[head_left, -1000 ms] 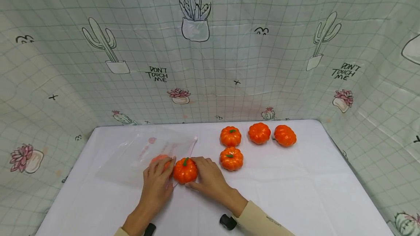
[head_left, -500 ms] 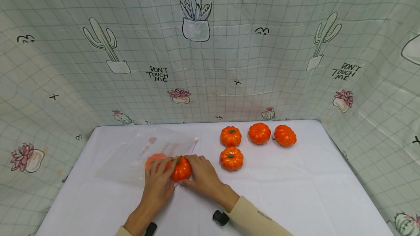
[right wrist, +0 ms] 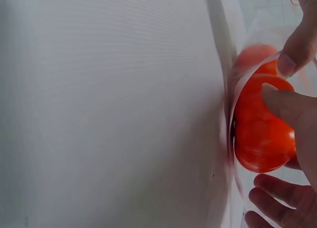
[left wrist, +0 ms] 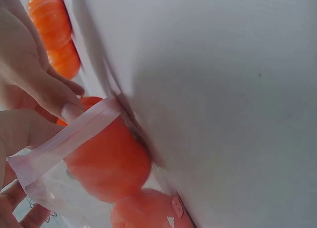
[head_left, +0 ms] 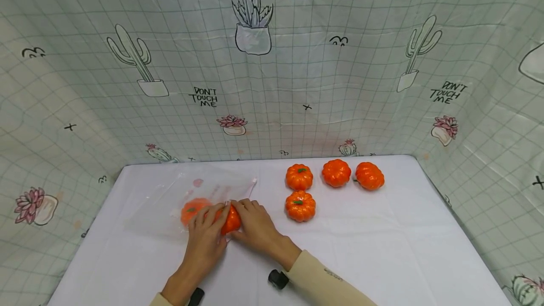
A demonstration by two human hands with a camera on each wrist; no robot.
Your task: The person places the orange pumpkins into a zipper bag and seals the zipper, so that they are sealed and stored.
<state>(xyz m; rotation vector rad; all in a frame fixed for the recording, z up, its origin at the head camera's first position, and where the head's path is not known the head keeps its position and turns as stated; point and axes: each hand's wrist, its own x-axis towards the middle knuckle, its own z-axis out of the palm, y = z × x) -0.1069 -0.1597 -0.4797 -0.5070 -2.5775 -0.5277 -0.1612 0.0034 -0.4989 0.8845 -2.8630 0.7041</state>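
A clear plastic bag (head_left: 159, 202) with a pinkish strip along its mouth lies flat on the left of the table. Inside it is one orange toy pumpkin (head_left: 190, 212), seen through the film. A second pumpkin (head_left: 232, 221) sits at the mouth, largely within the bag in the left wrist view. My left hand (head_left: 205, 236) holds the mouth's edge, thumb and fingers on either side of the opening. Thumb on that second pumpkin (right wrist: 265, 134), my right hand (head_left: 259, 230) grips it from the right. Both hands cover part of it in the head view.
Several more orange pumpkins stand at the back right: a front one (head_left: 300, 206), one behind it (head_left: 299, 177), and two farther right, including a tilted one (head_left: 369, 176). The white table (head_left: 374, 249) meets a patterned curtain (head_left: 297, 74) at the back.
My right hand has pushed its pumpkin leftward into the bag's mouth. The pumpkin inside has shifted left, deeper into the bag. My left hand has stayed nearly in place.
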